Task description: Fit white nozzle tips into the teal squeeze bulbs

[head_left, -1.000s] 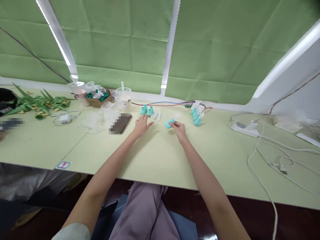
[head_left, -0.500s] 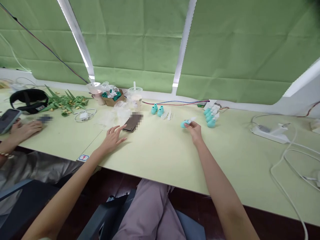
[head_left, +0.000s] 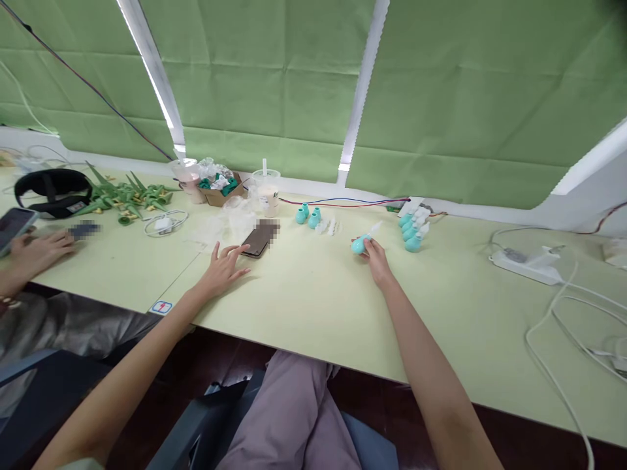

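Observation:
My right hand [head_left: 377, 261] grips a turquoise squeeze bulb [head_left: 359, 245] with a white pointed nozzle, which tilts up to the right. To the right of that hand stands a row of several like bulbs with white nozzles [head_left: 413, 241]. My left hand [head_left: 221, 269] has its fingers spread, and one fingertip touches the lower edge of a dark phone [head_left: 260, 237] lying on the table. Between the hands, farther back, are several turquoise bulbs without nozzles [head_left: 313, 219]. Small white parts [head_left: 332, 227] lie beside them.
A lidded drink cup [head_left: 268, 196], crumpled clear plastic [head_left: 235, 219] and a filled cardboard box [head_left: 223, 194] stand at the back. A power strip [head_left: 526, 266] with white cables lies at right. A co-worker's hand [head_left: 49, 251] is at far left, near green plastic pieces [head_left: 127, 199].
The squeeze bulb in my right hand has turned, so more of its round body and its nozzle show. My left hand stays at the phone, its fingers slightly shifted.

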`<move>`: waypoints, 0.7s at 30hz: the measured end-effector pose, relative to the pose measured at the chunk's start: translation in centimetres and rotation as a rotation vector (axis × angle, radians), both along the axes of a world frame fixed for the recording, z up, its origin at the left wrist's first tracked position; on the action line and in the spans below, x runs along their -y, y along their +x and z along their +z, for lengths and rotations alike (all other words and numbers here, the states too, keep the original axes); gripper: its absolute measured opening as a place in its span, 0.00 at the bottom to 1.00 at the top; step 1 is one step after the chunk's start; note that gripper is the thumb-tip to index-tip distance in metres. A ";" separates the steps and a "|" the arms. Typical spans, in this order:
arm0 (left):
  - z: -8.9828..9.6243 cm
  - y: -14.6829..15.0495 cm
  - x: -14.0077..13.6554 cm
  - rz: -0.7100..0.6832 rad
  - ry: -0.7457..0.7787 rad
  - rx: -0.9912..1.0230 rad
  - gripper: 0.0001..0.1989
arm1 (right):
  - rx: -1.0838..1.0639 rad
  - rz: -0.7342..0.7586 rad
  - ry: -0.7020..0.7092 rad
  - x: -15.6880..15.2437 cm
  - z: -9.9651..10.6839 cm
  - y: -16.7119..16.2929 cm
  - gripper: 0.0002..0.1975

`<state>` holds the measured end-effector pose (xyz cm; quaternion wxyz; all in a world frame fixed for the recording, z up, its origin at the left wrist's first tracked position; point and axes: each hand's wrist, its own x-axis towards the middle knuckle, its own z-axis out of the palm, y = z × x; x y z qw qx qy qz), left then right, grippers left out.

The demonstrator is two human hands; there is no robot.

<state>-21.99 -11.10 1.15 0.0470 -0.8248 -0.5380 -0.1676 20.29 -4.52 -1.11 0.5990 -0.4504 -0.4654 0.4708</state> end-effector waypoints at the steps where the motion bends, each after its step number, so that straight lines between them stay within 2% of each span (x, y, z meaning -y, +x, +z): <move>1: 0.1 0.0 0.0 0.004 0.016 0.001 0.30 | -0.009 0.019 -0.003 0.1 0.1 0.0 0.23; 5: 0.7 -0.4 0.4 0.005 0.043 0.024 0.29 | -0.025 0.084 -0.031 0.5 0.4 -0.1 0.24; 9: 0.5 -0.3 0.1 -0.032 -0.040 0.006 0.28 | -0.025 0.152 -0.060 0.6 0.4 -0.3 0.25; 12: 0.1 0.2 -1.7 -0.035 -0.117 -0.003 0.28 | -0.005 0.179 -0.055 0.6 0.3 -0.5 0.28; 15: 0.5 0.9 -4.6 0.072 -0.138 0.038 0.29 | 0.004 0.165 -0.044 0.6 0.3 -0.5 0.30; 18: 1.9 1.2 -6.6 0.123 -0.051 0.085 0.30 | -0.006 0.139 -0.026 0.5 0.4 -0.3 0.29; 21: 3.2 1.1 -6.3 0.067 0.040 0.078 0.31 | 0.000 0.100 -0.001 0.2 0.2 -0.1 0.29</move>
